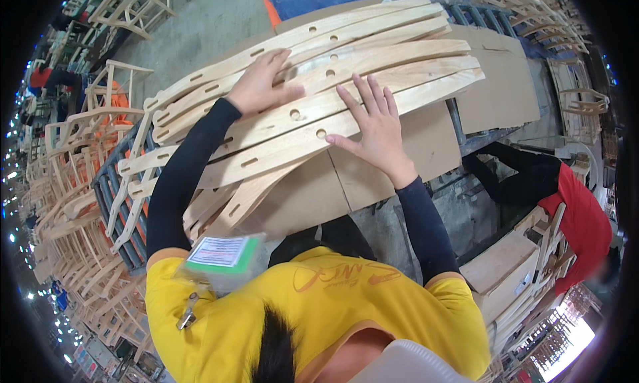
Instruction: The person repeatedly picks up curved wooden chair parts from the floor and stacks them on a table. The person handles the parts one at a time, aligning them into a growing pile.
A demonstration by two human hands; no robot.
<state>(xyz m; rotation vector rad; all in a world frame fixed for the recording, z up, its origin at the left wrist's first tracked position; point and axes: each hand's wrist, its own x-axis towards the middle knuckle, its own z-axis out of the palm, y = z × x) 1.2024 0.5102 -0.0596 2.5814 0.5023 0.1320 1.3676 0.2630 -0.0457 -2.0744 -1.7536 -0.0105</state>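
Several long curved pale wooden chair parts [313, 110] with drilled holes and slots lie side by side on cardboard sheets [432, 143]. My left hand [263, 83] rests flat on the upper pieces, fingers spread near a hole. Pressed flat on the nearest pieces is my right hand [376, 127], fingers apart, thumb beside a hole. Neither hand grips anything. Both arms wear dark sleeves under a yellow shirt.
A blue metal rack [116, 196] holds more curved parts at the left. Stacks of unfinished wooden chair frames [73, 150] fill the left side and top right. A person in red and black [566, 203] bends at the right. A badge [219, 253] hangs on my chest.
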